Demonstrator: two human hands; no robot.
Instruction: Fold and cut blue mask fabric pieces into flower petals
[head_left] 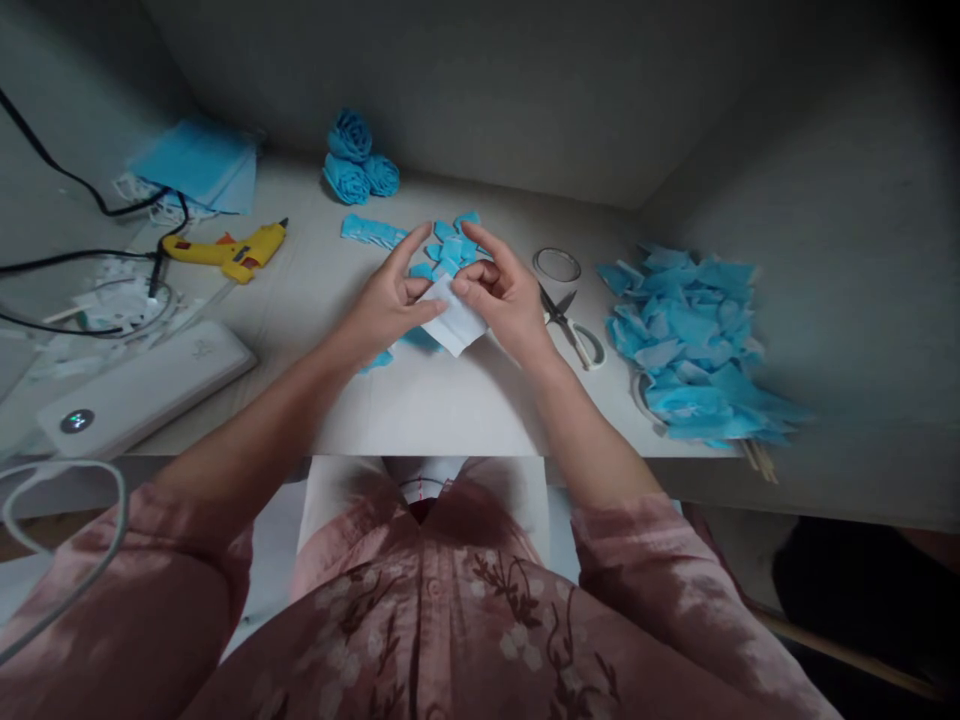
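Between my two hands is a square white piece of thin fabric (459,322), tilted with one corner toward me. My left hand (386,297) pinches its left edge between thumb and fingers, with the index finger stretched forward. On the opposite side my right hand (506,290) grips the upper right edge, its thumb on top and the index finger pointing away. Just beyond the fingertips lie several small blue fabric pieces (452,246). A gathered blue strip (371,231) rests left of them. More blue fabric shows partly hidden under my hands.
Three blue rolled fabric roses (351,160) sit at the back. On the left are a yellow glue gun (251,252), blue masks (199,165), cables and a white power bank (150,390). Scissors (574,335), a metal ring (557,265) and a blue fabric pile (690,330) lie right.
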